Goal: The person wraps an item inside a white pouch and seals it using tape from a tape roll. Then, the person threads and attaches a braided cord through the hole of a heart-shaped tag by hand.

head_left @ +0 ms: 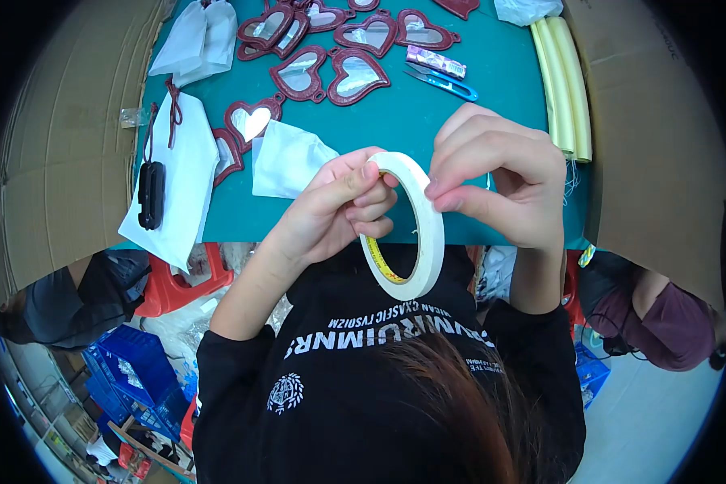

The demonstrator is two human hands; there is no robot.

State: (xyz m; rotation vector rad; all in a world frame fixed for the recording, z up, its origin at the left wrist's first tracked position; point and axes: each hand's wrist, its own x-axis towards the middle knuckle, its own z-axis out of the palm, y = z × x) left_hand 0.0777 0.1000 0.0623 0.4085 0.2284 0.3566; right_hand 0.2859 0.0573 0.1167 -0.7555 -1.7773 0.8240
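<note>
My left hand (331, 202) is closed around the near side of a roll of white masking tape (431, 254), its thumb on the rim and fingers through the core. The roll is held upright over the table's front edge, and yellow print shows inside the core. My right hand (500, 173) pinches with thumb and forefinger at the roll's right outer side; whether a loose tape end sits between them is too small to tell. Beyond my left hand lies a white pouch (290, 159). Past it are several dark red heart-shaped frames with mirror-like faces, one being this heart frame (358, 77).
Blue thread snips (440, 81) lie by a purple-wrapped stick (436, 61). Yellow rolled sheets (561, 89) stand along the right side. A white bag (173, 169) with a black item (151, 194) is at left. Cardboard walls (73, 121) flank the green table (492, 73). Other people sit on both sides.
</note>
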